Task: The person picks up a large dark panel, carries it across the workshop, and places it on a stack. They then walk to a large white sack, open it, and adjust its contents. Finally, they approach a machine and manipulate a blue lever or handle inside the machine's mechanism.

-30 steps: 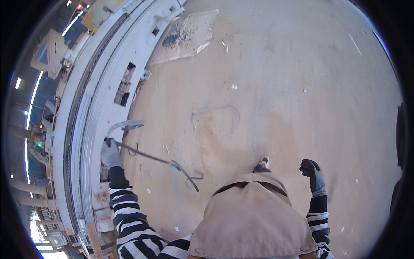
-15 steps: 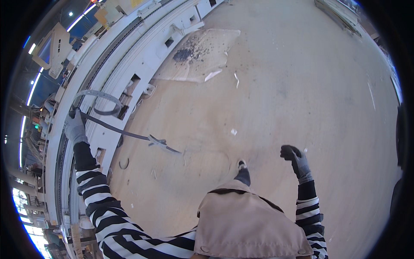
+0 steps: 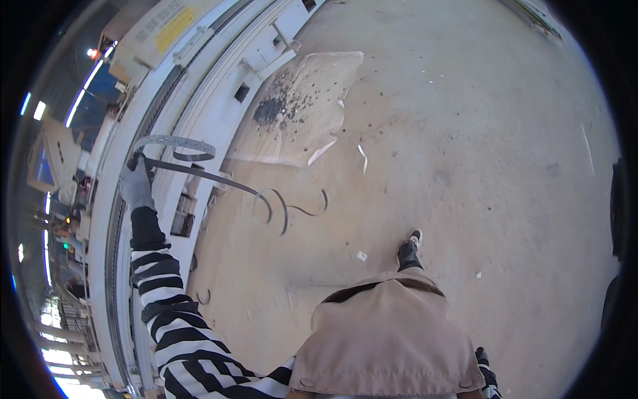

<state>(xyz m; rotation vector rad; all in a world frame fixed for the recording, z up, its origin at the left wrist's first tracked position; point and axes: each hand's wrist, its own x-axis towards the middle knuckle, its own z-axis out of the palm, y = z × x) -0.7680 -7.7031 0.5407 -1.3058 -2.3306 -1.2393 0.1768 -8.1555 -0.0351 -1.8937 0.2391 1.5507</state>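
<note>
My gloved left hand [image 3: 137,184] is closed around a long, thin grey edging strip [image 3: 211,176], held up beside the machine at the left. Part of the strip loops over above the hand; the rest reaches rightward and hangs in loose curls over the floor. Past the apron at the lower right, only a bit of my right hand [image 3: 482,357] shows, in a dark-tipped glove. Its fingers are mostly hidden, and I cannot tell whether it holds anything.
A long white machine [image 3: 229,66] with rails runs along my left. By its base lies a pale sheet [image 3: 319,100] strewn with dark bits. Scraps dot the floor, among them a white sliver [image 3: 363,159] and a small curled offcut [image 3: 204,297]. Panels [image 3: 535,18] lie at the far right.
My right hand has dropped from beside me down to the lower edge. My left hand keeps hold of the strip, whose free end has swung into wider curls. My view has shifted along the machine.
</note>
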